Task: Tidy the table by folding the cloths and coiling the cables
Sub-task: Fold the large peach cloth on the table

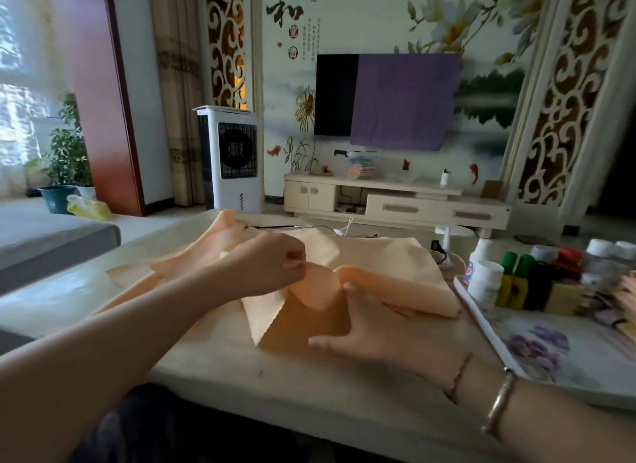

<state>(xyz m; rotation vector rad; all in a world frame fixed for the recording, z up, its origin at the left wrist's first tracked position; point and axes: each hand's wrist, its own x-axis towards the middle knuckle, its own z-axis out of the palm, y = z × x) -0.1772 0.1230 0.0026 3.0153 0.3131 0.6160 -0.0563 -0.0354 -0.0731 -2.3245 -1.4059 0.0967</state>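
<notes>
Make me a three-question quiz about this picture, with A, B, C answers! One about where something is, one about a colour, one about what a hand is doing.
1. Where do the bottles stand?
A. right of the cloth
B. on the cloth
C. on the floor

2. What colour is the cloth on the table?
A. blue
B. peach
C. black

3. What is the left hand doing?
A. pinching the cloth
B. lying flat
C. holding a bottle

Answers: 1 A, they cluster at the table's right side. 2 B, it is pale peach-orange. 3 A, its fingers pinch a raised fold, while the right hand presses flat.
</notes>
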